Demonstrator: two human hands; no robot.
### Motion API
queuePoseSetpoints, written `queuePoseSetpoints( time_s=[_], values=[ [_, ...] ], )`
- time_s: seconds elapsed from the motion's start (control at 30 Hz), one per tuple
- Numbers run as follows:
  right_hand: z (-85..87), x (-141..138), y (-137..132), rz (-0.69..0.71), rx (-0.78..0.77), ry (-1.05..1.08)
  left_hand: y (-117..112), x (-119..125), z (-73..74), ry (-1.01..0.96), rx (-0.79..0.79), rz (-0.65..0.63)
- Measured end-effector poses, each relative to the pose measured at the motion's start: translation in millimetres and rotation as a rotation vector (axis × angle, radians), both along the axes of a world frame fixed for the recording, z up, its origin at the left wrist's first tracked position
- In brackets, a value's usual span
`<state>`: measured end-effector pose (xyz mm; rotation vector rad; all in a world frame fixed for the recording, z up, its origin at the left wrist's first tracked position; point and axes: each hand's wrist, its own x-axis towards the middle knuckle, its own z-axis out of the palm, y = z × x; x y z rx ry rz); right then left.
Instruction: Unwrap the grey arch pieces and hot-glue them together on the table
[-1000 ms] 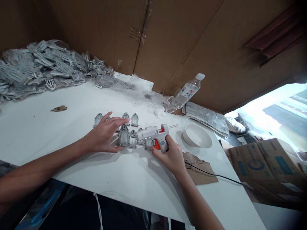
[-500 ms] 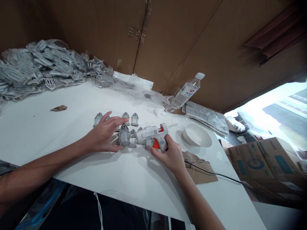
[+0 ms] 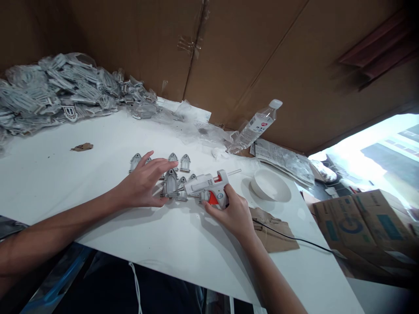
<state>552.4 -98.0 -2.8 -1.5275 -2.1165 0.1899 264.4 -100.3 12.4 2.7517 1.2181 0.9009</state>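
White tabletop (image 3: 65, 174) bears a black cord (image 3: 291, 239) and a glue gun (image 3: 209, 185) clamped in the right hand (image 3: 234, 213), its nozzle over arched grey metal pieces (image 3: 170, 184) beside the separate, spread left hand (image 3: 142, 183), so a slip could knock pieces or smear glue on fingers.

Tool: white-and-orange hot glue gun (image 3: 209, 185), now tipped nose-down, nozzle nearer the grey arched metal piece (image 3: 170, 183)
Hand: right hand (image 3: 231, 216), shifted left
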Motion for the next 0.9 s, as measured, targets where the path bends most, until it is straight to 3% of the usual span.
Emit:
queuePoseSetpoints(
  time_s=[0.9],
  values=[
    [-0.5,4.2,2.7,-0.008,0.111,-0.043,7.1,-5.8,-7.6,-0.046,0.113,0.021]
  ],
)
